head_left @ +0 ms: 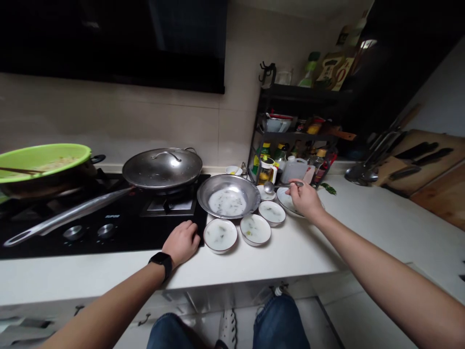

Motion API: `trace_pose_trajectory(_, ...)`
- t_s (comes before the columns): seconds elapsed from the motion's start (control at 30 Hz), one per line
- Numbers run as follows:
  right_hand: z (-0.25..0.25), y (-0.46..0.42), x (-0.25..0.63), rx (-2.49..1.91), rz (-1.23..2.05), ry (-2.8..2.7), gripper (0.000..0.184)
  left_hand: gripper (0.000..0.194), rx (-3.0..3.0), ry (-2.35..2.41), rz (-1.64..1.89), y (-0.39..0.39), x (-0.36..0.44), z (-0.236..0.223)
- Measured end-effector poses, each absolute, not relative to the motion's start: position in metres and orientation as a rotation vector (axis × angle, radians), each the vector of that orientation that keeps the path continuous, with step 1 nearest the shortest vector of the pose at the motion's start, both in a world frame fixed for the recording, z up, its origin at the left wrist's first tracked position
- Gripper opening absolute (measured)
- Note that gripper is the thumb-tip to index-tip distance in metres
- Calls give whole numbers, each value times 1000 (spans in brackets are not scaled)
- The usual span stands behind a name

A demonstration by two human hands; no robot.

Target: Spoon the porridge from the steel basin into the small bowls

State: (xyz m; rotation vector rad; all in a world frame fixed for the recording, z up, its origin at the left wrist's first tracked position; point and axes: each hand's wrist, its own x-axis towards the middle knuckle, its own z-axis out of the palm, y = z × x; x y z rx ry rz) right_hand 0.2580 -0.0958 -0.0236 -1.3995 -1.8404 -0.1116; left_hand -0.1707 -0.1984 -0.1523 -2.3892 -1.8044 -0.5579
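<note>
My right hand (304, 199) holds a metal spoon (269, 187) by its handle above a white plate (286, 200). My left hand (182, 242) rests with curled fingers on the edge of the black gas hob (105, 232), next to a white bowl (220, 235) of milky soup. Two more soup bowls (255, 230) (271, 213) stand close by. Behind them sits a steel basin (228, 193) holding the same pale liquid. A lidded wok (162, 168) stands on the hob, and a green bowl (43, 157) with chopsticks rests at far left.
A black rack (290, 135) of bottles and jars stands against the wall behind the white counter (348, 232). At right, a wooden board (432, 155) holds several knives, with a steel ladle (358, 175) in front of it. A green leaf (329, 188) lies near the plate.
</note>
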Motion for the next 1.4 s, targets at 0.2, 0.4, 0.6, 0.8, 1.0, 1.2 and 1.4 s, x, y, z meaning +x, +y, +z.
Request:
trace_pose_trajectory(0.2, -46, -88, 257, -1517, 51, -1678, 30, 14, -2386, -1810, -577, -199, -170, -152)
trace_pose_trajectory(0.4, -50, -74, 258, -1513, 476, -1193, 14, 15, -2372, -1798, -554, -198, -171, -154)
trace_pose_trajectory(0.6, -48, -65, 263, -1444, 618, -901, 10, 16, -2377, -1787, -542, -198, -172, -155)
trace_pose_trajectory(0.8, -32, -72, 265, -1383, 668, -803, 10, 16, -2380, -1782, -538, -198, -172, -154)
trace_pose_trajectory(1.0, -5, -76, 264, -1305, 666, -835, 9, 15, -2380, -1781, -560, -197, -172, -154)
trace_pose_trajectory(1.2, 6, -78, 250, -1293, 676, -909, 5, 14, -2378, -1778, -549, -198, -171, -153)
trace_pose_trajectory(1.4, -16, -78, 210, -1291, 783, -978, 5, 14, -2374, -1779, -544, -198, -170, -153)
